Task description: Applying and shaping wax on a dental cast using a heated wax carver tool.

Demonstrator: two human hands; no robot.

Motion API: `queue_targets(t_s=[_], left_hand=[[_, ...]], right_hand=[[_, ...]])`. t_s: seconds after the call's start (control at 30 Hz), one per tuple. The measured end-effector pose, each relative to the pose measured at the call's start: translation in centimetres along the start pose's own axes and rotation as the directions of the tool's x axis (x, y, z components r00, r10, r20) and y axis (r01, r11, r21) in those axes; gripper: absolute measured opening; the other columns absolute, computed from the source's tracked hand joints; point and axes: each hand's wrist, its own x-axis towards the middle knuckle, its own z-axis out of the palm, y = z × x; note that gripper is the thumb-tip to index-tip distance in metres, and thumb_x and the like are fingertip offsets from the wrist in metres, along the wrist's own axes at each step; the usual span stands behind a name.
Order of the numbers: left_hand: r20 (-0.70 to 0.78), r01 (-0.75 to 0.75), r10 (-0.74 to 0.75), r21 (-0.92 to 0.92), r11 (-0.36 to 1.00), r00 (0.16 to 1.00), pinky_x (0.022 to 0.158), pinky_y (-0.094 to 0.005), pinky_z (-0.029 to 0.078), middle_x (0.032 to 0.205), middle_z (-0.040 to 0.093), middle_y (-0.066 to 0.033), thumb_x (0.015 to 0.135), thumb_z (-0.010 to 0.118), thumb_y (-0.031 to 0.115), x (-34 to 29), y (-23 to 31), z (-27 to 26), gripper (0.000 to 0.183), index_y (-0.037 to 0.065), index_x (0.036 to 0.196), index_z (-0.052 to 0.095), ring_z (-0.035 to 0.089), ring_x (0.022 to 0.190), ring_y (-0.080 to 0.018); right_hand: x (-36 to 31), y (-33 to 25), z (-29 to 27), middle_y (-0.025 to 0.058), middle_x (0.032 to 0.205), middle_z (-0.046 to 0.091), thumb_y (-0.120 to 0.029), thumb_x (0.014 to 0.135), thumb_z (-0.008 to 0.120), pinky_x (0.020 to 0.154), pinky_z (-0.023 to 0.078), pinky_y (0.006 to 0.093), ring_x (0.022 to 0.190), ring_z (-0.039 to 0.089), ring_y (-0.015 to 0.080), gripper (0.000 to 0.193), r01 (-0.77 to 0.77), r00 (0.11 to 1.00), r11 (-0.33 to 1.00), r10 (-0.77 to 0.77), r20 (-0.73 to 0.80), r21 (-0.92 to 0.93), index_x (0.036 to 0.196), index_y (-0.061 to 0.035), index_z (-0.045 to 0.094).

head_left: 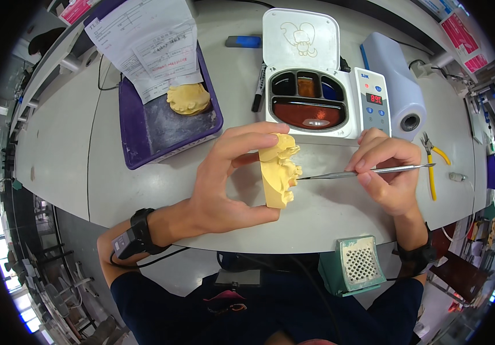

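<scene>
My left hand [224,178] grips a yellow plaster dental model [276,172] between thumb and fingers, its teeth turned to the right. In my right hand [390,172] is a slim metal wax carving tool [339,174], held like a pen. The tool's tip lies close beside the model's teeth; whether it touches cannot be made out. Behind my hands stands a white wax heater [311,137] with its lid [301,40] raised. Its wells hold reddish-brown wax [305,115], amber wax and darker wax.
A purple tray [170,146] at the left holds papers [155,52] and another yellow model [189,99]. A black marker [258,89] and a blue-grey block [243,41] lie near the heater. Yellow-handled pliers [431,169] and a pale blue device [394,75] are at the right. A green vented box [360,264] sits at the front edge.
</scene>
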Motion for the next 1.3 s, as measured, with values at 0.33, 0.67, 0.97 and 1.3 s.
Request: queue_targets(t_s=[0.33, 0.67, 0.97, 1.3], left_hand=[[0.068, -0.034, 0.033, 0.013, 0.999, 0.997, 0.092, -0.0399, 0.058, 0.137, 0.045, -0.0250, 0.057, 0.082, -0.010, 0.05, -0.34, -0.22, 0.091, 0.007, 0.135, 0.039, 0.054, 0.123, -0.0336], [0.030, 0.039, -0.036, -0.122, 0.992, 0.999, 0.098, -0.0347, 0.052, 0.142, 0.045, -0.0162, 0.060, 0.080, -0.010, -0.29, 0.04, 0.30, 0.086, 0.010, 0.137, 0.045, 0.051, 0.127, -0.0271], [0.105, 0.051, -0.046, -0.042, 0.998, 0.993, 0.104, -0.0393, 0.049, 0.136, 0.042, -0.0196, 0.054, 0.076, -0.017, -0.20, 0.16, 0.14, 0.097, 0.007, 0.139, 0.035, 0.046, 0.133, -0.0352], [0.083, 0.029, -0.021, -0.093, 0.995, 0.996, 0.102, -0.0378, 0.051, 0.138, 0.042, -0.0181, 0.058, 0.077, -0.016, -0.10, 0.10, 0.25, 0.090, 0.008, 0.137, 0.039, 0.047, 0.132, -0.0316]], right_hand=[[0.07, -0.35, 0.43, 0.0082, 0.080, 0.073, 0.004, 0.068, 0.072, 0.070, 0.045, 0.0272, 0.074, 0.061, 0.0142, 0.015, -0.047, 0.999, 0.994, 0.048, 0.001, -0.096, 0.081, -0.0036, 0.072], [0.01, -0.32, 0.45, 0.0072, 0.079, 0.073, 0.004, 0.067, 0.072, 0.070, 0.045, 0.0269, 0.074, 0.059, 0.0129, 0.016, -0.070, 0.998, 0.995, 0.070, 0.000, -0.075, 0.080, -0.0042, 0.071], [0.11, -0.28, 0.41, 0.0060, 0.080, 0.073, 0.003, 0.067, 0.072, 0.071, 0.045, 0.0268, 0.075, 0.058, 0.0121, 0.014, -0.065, 0.997, 0.994, 0.068, 0.031, -0.092, 0.079, -0.0044, 0.072], [0.08, -0.21, 0.55, 0.0029, 0.080, 0.073, 0.001, 0.066, 0.073, 0.070, 0.044, 0.0256, 0.073, 0.055, 0.0102, 0.015, -0.066, 0.997, 0.989, 0.071, 0.036, -0.133, 0.078, -0.0061, 0.073]])
